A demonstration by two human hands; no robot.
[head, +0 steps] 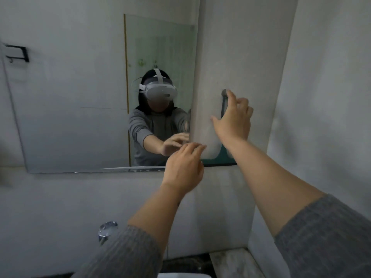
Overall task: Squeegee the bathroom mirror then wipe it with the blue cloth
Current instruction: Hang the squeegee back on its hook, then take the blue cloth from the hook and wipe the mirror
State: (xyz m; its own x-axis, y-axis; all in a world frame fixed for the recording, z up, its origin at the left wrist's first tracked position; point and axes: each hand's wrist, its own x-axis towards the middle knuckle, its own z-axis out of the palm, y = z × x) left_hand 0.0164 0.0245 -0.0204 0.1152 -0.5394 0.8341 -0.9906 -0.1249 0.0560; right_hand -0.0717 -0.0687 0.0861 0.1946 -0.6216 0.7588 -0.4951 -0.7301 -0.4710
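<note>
The bathroom mirror (76, 117) hangs on the wall ahead and reflects a person in a grey sweater wearing a headset. A pale, cloudy strip (236, 57) runs down its right side. My right hand (234, 119) is raised against that strip, its fingers around a dark, narrow squeegee (224, 105) held upright. A small teal patch (224, 156) shows below my right wrist at the mirror's bottom edge. My left hand (184, 167) is open with fingers spread, its fingertips close to the glass at the mirror's lower edge and nearly meeting their reflection. No blue cloth is in view.
A chrome tap (107, 229) sits low at the left of my left sleeve. A black wall bracket (19, 54) is at the far left. A marbled counter ledge (230, 261) and a white basin rim (180, 275) lie at the bottom. A wall stands close on the right.
</note>
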